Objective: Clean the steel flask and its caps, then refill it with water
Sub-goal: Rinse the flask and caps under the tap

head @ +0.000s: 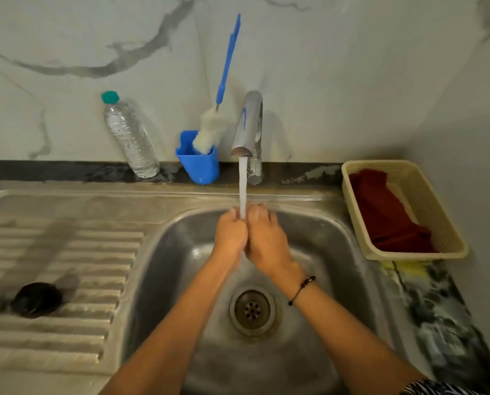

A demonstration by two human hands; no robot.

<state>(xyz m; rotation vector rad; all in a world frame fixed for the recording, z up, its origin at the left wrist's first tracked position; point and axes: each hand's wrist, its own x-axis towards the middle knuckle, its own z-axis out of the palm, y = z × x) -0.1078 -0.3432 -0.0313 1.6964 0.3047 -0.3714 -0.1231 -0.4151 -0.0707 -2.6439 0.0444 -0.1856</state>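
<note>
Both forearms reach over the sink (335,232); left hand (230,232) and right hand (266,238) press together under running water, fingers (262,213) loosely curled around nothing visible, so flask cleaning and refilling seemingly remain.

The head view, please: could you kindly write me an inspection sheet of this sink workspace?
Surface: stainless steel sink basin wet, ribbed steel drainboard to its left.
Job's things: chrome tap running; blue-handled bottle brush standing in blue plastic holder; dark round object, perhaps a cap, on drainboard; flask not clearly seen.
Clutter: clear plastic bottle with teal cap; cream plastic basket holding dark red cloth.
Grippers: left hand and right hand pressed together under the stream, holding nothing visible.
Cables: nothing seen.
Surroundings: marble-patterned wall.
</note>
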